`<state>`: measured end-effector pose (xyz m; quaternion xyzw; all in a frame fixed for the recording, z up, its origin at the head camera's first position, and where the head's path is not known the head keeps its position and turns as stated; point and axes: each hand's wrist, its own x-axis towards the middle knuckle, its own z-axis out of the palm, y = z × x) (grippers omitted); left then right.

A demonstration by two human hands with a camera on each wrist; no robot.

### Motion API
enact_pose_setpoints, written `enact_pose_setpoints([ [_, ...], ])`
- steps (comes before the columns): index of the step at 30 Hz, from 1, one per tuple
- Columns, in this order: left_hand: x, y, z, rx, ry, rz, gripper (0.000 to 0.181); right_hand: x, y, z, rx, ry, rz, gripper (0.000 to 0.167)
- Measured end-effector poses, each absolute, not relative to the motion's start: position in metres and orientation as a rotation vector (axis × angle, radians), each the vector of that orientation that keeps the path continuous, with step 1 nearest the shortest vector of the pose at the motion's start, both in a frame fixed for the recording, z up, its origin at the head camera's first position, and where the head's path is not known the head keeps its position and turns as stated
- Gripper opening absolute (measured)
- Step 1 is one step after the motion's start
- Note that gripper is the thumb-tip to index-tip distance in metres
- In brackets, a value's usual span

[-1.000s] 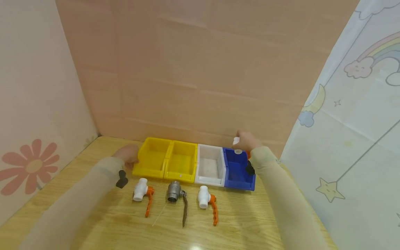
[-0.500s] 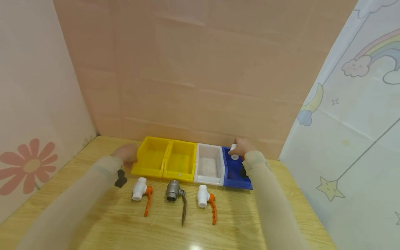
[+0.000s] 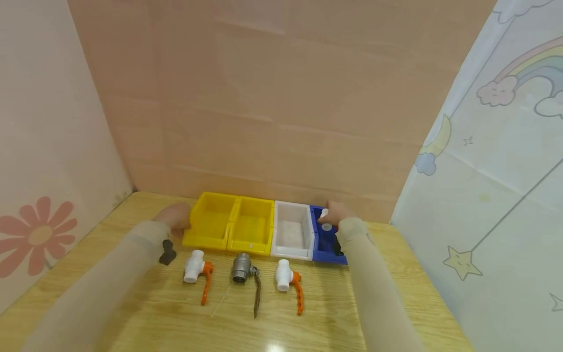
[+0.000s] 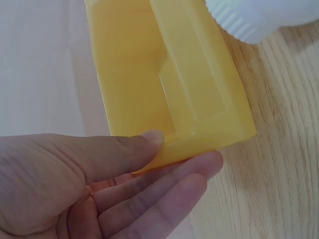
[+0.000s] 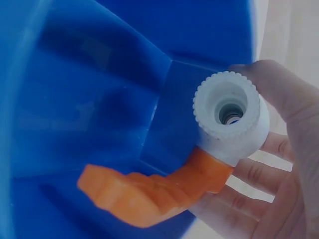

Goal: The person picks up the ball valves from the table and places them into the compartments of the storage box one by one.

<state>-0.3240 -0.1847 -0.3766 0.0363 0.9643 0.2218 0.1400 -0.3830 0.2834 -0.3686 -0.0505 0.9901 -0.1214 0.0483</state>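
My right hand [image 3: 337,213] grips a white plastic ball valve [image 5: 232,112] over the blue bin [image 3: 325,239]. In the right wrist view the valve's orange handle [image 5: 144,194] points into the bin, and its open pipe end faces the camera. At the far left my left hand [image 3: 175,217] pinches the side wall of a yellow bin [image 4: 134,89], thumb on the rim and fingers beneath it. In front of the bins lie a white valve with an orange handle [image 3: 193,267], a metal ball valve [image 3: 241,268] with a brown lever and another white valve [image 3: 283,275].
A second yellow bin [image 3: 253,225] and a white bin [image 3: 292,232] stand between the held yellow bin and the blue one, side by side. A thin pale stick [image 3: 221,300] lies on the wooden table [image 3: 176,327]. Behind the row rises a peach-coloured backdrop [image 3: 264,122].
My right hand has moved down and slightly left with the ball valve, from above the blue bin's back edge into its opening. My left hand keeps its hold on the yellow bin.
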Motion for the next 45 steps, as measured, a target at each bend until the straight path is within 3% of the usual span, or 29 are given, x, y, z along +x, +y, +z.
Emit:
enact_pose_setpoints([
  [16,-0.324,-0.183,-0.375,0.092,2.773,0.614,0.017,-0.389,0.281,-0.394,-0.1,3.05,-0.308,0.046],
  [45,-0.32,-0.183,-0.375,0.101,2.791,0.64,0.016,-0.388,0.278,-0.422,-0.001,3.002,-0.395,0.048],
])
